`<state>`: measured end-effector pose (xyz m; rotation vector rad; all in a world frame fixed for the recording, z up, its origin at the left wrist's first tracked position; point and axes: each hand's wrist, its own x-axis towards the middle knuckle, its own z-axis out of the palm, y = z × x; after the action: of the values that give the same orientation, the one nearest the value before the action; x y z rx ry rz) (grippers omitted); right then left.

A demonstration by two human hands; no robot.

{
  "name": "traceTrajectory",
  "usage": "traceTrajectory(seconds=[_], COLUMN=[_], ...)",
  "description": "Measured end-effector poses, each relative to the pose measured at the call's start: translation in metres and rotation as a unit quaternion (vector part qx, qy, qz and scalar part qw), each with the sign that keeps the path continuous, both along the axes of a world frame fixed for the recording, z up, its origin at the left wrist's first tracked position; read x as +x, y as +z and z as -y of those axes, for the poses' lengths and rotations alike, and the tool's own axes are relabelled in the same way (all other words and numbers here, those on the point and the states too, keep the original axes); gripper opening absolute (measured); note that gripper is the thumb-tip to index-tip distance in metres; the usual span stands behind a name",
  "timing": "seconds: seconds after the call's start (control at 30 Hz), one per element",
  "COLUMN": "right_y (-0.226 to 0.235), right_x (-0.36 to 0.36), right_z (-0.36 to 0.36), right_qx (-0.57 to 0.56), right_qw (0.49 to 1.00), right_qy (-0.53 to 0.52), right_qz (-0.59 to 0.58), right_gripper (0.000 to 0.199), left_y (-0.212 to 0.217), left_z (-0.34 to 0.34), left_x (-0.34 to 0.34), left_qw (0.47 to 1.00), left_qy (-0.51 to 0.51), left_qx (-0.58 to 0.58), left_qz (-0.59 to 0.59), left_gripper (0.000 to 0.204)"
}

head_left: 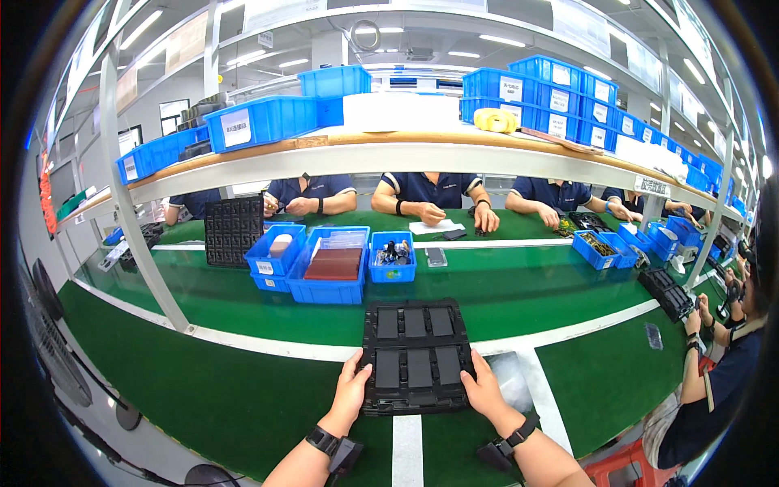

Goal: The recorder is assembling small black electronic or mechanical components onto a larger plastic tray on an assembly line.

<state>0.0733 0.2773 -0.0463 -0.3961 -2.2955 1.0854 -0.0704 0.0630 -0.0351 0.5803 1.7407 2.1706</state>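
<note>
Both my hands hold a black plastic tray [415, 343] by its two sides, just in front of me over the green bench. My left hand [350, 388] grips the left side and my right hand [487, 390] the right, thumbs at the rim. Several flat dark grey rectangular pieces [415, 323] lie in the tray's compartments, in two rows. The stacked look of the lower edge suggests more than one tray, but I cannot tell. Each of my wrists wears a black strap.
Beyond the tray stand blue bins holding brown sheets [333, 265] and small parts [394, 254]. An empty black tray [233, 233] leans upright at left. A shelf [365, 154] spans above. Co-workers sit opposite; a person [718, 381] works at right. A clear bag [513, 381] lies beside my right hand.
</note>
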Motion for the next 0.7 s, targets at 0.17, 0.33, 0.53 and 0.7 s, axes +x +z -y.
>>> traceTrajectory(seconds=[0.17, 0.33, 0.53, 0.7], right_y=[0.006, 0.004, 0.004, 0.003], right_x=[0.001, 0.000, 0.000, 0.002], right_z=[0.004, 0.003, 0.003, 0.003], right_qx=[0.001, -0.017, -0.001, -0.009], right_qw=[1.000, 1.000, 1.000, 1.000], right_qy=[0.001, 0.004, 0.002, 0.004], right_qz=[0.006, -0.001, 0.002, -0.004], right_gripper=[0.055, 0.055, 0.055, 0.054], left_y=[0.005, 0.000, -0.005, -0.007], left_z=[0.001, 0.001, 0.001, 0.000], left_x=[0.002, -0.002, -0.004, -0.004], left_qw=[0.996, 0.997, 0.999, 1.000], left_qy=[-0.012, -0.020, -0.012, -0.006], left_qx=[0.049, 0.034, 0.009, -0.007], left_qz=[0.069, 0.064, 0.031, 0.007], left_gripper=[0.045, 0.046, 0.045, 0.044])
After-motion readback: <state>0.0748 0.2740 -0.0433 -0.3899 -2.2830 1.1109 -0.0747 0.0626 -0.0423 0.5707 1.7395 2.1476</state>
